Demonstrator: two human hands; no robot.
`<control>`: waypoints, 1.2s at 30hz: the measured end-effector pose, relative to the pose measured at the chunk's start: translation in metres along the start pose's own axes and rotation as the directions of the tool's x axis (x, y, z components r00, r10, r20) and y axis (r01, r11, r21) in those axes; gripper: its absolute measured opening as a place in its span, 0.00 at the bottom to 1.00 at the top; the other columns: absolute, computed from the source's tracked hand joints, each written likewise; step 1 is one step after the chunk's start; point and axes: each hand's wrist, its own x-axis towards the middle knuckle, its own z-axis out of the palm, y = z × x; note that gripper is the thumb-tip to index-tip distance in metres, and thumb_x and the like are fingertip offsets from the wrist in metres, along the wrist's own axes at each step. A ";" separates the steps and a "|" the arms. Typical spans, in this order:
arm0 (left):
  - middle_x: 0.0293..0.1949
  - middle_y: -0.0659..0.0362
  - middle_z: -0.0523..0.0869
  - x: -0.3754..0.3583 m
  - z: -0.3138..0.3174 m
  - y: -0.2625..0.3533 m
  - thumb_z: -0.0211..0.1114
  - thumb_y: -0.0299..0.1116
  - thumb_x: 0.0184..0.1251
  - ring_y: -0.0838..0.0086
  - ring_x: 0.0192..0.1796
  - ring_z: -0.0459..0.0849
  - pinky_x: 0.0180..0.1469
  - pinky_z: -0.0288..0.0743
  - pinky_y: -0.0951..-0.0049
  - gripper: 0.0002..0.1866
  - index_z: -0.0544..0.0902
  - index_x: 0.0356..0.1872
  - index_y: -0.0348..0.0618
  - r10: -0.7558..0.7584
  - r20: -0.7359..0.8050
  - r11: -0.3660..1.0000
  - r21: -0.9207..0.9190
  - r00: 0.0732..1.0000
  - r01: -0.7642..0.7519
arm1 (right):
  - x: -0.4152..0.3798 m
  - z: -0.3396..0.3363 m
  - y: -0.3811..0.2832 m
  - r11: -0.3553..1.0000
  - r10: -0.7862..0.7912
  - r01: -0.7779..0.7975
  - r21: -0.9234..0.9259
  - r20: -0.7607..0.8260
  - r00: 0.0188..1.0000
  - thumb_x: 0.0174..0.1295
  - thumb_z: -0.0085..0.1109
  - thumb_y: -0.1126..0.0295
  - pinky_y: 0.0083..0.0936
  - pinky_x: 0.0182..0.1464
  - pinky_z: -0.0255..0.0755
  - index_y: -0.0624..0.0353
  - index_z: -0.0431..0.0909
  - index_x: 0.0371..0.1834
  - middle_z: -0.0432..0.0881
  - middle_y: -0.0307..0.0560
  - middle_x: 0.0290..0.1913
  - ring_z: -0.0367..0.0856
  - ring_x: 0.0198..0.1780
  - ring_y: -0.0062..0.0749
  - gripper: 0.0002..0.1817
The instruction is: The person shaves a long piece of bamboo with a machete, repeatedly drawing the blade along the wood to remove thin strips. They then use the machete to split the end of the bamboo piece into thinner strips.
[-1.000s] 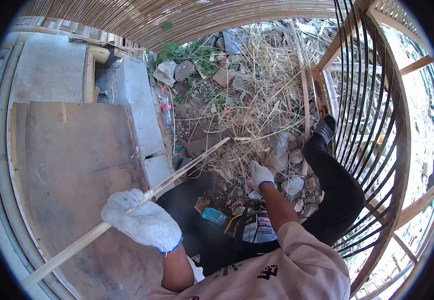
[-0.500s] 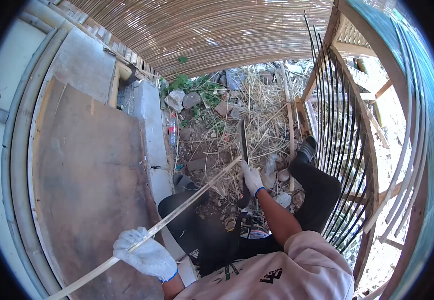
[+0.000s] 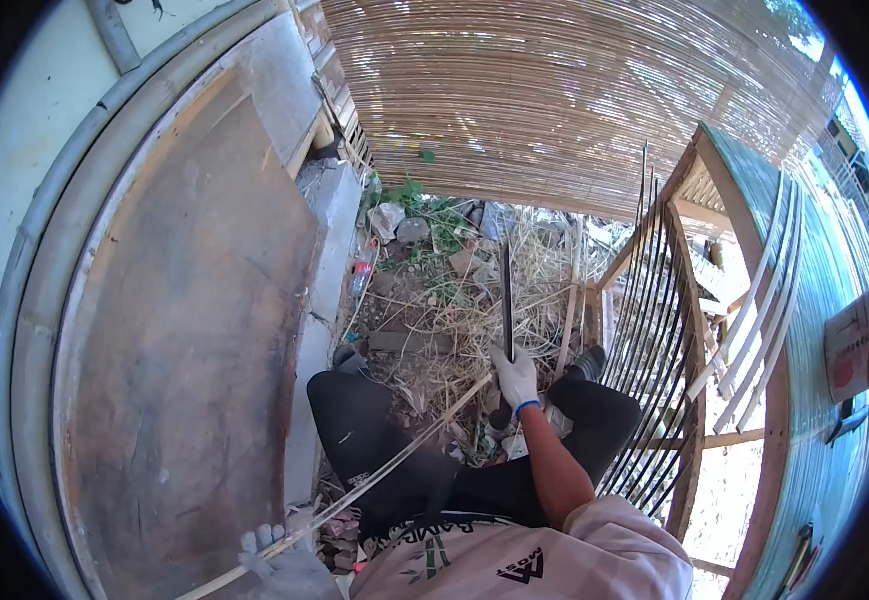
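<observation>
My right hand (image 3: 517, 378), in a white glove with a blue cuff, is wrapped round the handle of a machete (image 3: 508, 295). Its long dark blade points up and away from me. A pale bamboo strip (image 3: 394, 462) slants across my left thigh, its far end close beside my right hand and the blade's base. Low in the view, my gloved left hand (image 3: 289, 568) is closed round the strip's nearer part. That glove is somewhat blurred, and the strip runs on past it to the lower edge of the picture.
A brown board (image 3: 179, 330) lies along the left, beside a pale block ledge (image 3: 326, 250). Straw and shavings (image 3: 544, 270) litter the ground ahead, with a plastic bottle (image 3: 359, 278). Dark rods (image 3: 649, 330) lean on a wooden frame (image 3: 692, 400) at right. A bamboo screen (image 3: 534, 100) stands behind.
The view has shifted, so the surroundings appear turned and lower. My left hand has moved down and nearer my body along with the strip. The machete blade now stands more upright in view.
</observation>
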 end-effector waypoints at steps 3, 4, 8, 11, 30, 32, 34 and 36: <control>0.48 0.58 0.82 -0.005 -0.072 0.001 0.53 0.58 0.86 0.66 0.55 0.81 0.72 0.74 0.56 0.21 0.78 0.53 0.51 -0.062 -0.146 0.995 0.072 0.987 0.073 | -0.031 -0.002 0.027 0.951 -0.192 0.156 -0.266 -0.114 0.975 0.74 0.67 0.56 0.22 0.27 0.67 0.59 0.87 0.57 0.79 0.33 0.26 0.71 0.23 0.14 0.19; 0.48 0.57 0.83 -0.010 -0.082 -0.003 0.53 0.58 0.86 0.66 0.55 0.82 0.72 0.74 0.57 0.21 0.78 0.55 0.51 -0.098 -0.287 0.991 0.056 0.953 0.119 | -0.040 -0.001 0.028 0.940 -0.235 0.186 -0.286 -0.144 0.961 0.75 0.67 0.55 0.22 0.27 0.66 0.59 0.87 0.57 0.79 0.33 0.25 0.71 0.23 0.13 0.19; 0.48 0.56 0.86 -0.017 -0.099 -0.001 0.54 0.56 0.86 0.67 0.52 0.85 0.67 0.79 0.58 0.22 0.78 0.58 0.49 -0.244 -0.285 0.944 0.151 0.927 0.294 | -0.064 0.001 0.014 0.985 -0.139 0.120 -0.121 -0.161 0.977 0.76 0.66 0.54 0.21 0.26 0.65 0.59 0.86 0.56 0.79 0.34 0.24 0.72 0.23 0.14 0.19; 0.49 0.56 0.87 -0.011 -0.102 0.002 0.55 0.59 0.84 0.66 0.51 0.86 0.66 0.80 0.57 0.25 0.74 0.64 0.51 -0.464 -0.156 0.824 0.285 0.872 0.490 | -0.075 0.007 -0.044 0.954 0.114 -0.101 0.283 -0.031 0.993 0.76 0.66 0.58 0.21 0.25 0.69 0.60 0.81 0.48 0.80 0.36 0.25 0.76 0.22 0.19 0.15; 0.48 0.51 0.90 0.065 0.100 -0.077 0.64 0.35 0.81 0.67 0.48 0.91 0.52 0.84 0.66 0.18 0.78 0.62 0.35 -0.649 0.691 0.547 0.714 0.318 -0.436 | -0.136 0.036 -0.217 0.891 -0.221 0.109 0.441 0.211 0.952 0.74 0.68 0.67 0.22 0.34 0.78 0.59 0.80 0.50 0.84 0.36 0.34 0.82 0.31 0.19 0.10; 0.45 0.55 0.89 0.057 0.121 -0.100 0.55 0.45 0.87 0.73 0.44 0.88 0.49 0.82 0.70 0.20 0.78 0.62 0.36 -0.768 0.609 0.579 0.792 0.197 -0.191 | -0.138 0.026 -0.228 0.914 -0.235 0.142 0.381 0.210 0.949 0.75 0.68 0.66 0.21 0.36 0.78 0.60 0.80 0.53 0.85 0.36 0.36 0.82 0.33 0.17 0.12; 0.37 0.60 0.86 0.057 0.122 -0.134 0.52 0.46 0.89 0.78 0.33 0.83 0.37 0.77 0.74 0.20 0.78 0.61 0.37 -0.786 0.616 0.610 0.754 0.062 0.242 | -0.140 0.018 -0.241 0.942 -0.311 0.276 0.191 0.195 0.930 0.75 0.68 0.65 0.21 0.36 0.78 0.61 0.80 0.57 0.85 0.33 0.36 0.82 0.34 0.15 0.15; 0.28 0.69 0.73 0.048 0.128 -0.141 0.54 0.40 0.89 0.86 0.27 0.68 0.29 0.64 0.79 0.15 0.80 0.59 0.40 -0.791 0.608 0.581 0.713 0.068 0.393 | -0.133 0.005 -0.243 0.917 -0.397 0.399 0.013 0.131 0.908 0.75 0.68 0.63 0.28 0.36 0.79 0.62 0.78 0.64 0.88 0.40 0.36 0.86 0.32 0.24 0.21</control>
